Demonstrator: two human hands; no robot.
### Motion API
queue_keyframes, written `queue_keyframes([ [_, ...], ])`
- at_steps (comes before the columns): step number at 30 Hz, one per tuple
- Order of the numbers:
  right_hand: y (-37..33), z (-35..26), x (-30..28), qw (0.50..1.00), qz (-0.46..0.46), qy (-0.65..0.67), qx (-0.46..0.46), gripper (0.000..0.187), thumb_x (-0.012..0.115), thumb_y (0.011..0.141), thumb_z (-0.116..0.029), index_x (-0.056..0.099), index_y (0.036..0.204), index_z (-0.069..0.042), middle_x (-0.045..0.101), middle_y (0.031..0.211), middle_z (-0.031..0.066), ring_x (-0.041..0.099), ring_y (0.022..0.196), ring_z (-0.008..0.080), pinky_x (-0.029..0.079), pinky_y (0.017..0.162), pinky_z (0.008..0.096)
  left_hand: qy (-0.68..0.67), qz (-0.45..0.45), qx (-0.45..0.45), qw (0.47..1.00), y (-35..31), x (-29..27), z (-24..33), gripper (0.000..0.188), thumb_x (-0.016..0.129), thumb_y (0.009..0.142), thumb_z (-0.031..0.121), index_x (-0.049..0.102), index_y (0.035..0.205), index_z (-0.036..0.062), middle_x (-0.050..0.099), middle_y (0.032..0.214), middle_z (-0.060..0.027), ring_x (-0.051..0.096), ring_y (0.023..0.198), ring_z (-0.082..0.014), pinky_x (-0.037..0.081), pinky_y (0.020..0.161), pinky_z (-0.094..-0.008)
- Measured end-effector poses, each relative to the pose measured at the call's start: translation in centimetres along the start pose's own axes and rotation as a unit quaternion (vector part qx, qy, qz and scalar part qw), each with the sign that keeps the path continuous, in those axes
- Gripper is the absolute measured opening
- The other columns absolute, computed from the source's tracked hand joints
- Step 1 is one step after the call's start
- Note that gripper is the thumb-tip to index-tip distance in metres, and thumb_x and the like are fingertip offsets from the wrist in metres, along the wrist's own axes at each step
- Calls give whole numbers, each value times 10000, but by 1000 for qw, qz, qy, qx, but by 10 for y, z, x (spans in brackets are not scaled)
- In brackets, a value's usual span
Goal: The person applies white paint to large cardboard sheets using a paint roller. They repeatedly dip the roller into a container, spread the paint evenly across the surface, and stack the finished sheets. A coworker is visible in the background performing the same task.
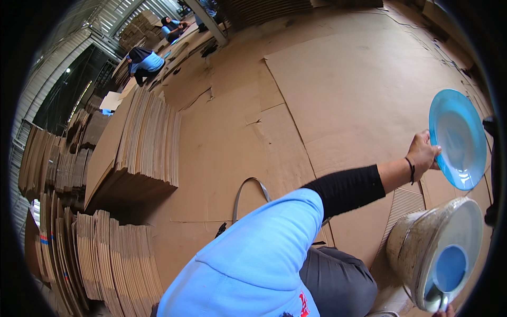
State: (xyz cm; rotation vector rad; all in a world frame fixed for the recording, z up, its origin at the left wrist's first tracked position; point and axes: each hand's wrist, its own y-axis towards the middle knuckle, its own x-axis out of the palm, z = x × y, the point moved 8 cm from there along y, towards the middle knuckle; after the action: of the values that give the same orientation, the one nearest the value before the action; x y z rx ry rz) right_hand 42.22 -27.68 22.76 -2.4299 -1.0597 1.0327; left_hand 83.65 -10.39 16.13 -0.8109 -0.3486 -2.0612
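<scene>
Near a bucket (404,240), the left hand (423,152) grips a blue plate (458,140); the right hand (447,311), mostly cropped, a ladle (449,269).

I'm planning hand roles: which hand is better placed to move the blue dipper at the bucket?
Probably the right hand: though mostly cropped, it appears to hold the blue dipper by its handle at the bucket; the left hand is occupied, holding the plate.
</scene>
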Motion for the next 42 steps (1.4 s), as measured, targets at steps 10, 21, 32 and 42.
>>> queue_keyframes([
  [10,192,80,89,865,-210,-450,64,132,590,802,-113,563,907,-37,561,597,122,561,458,231,441,388,328,-22,51,-17,998,-37,-62,-20,293,515,919,25,450,1201,-21,607,1003,-115,672,842,-180,624,708,-341],
  [21,261,113,145,908,-187,-360,106,132,573,815,-166,558,860,-43,560,598,108,544,435,210,422,368,316,-33,106,-55,992,-43,-117,-29,349,504,923,16,431,1264,-11,602,1025,-116,664,867,-176,623,709,-337],
  [32,263,125,140,948,-150,-250,124,171,556,828,-219,553,813,-49,559,599,95,528,412,189,402,347,304,-16,94,-82,992,-47,-132,-38,293,554,935,77,472,1206,0,631,1055,-102,667,895,-157,605,784,-335],
  [42,215,49,107,988,-129,-43,74,224,541,840,-268,548,770,-55,558,600,83,514,391,170,384,329,293,93,84,-88,988,-44,-139,-43,178,661,882,115,533,985,47,645,931,-54,664,813,-149,600,698,-320],
])
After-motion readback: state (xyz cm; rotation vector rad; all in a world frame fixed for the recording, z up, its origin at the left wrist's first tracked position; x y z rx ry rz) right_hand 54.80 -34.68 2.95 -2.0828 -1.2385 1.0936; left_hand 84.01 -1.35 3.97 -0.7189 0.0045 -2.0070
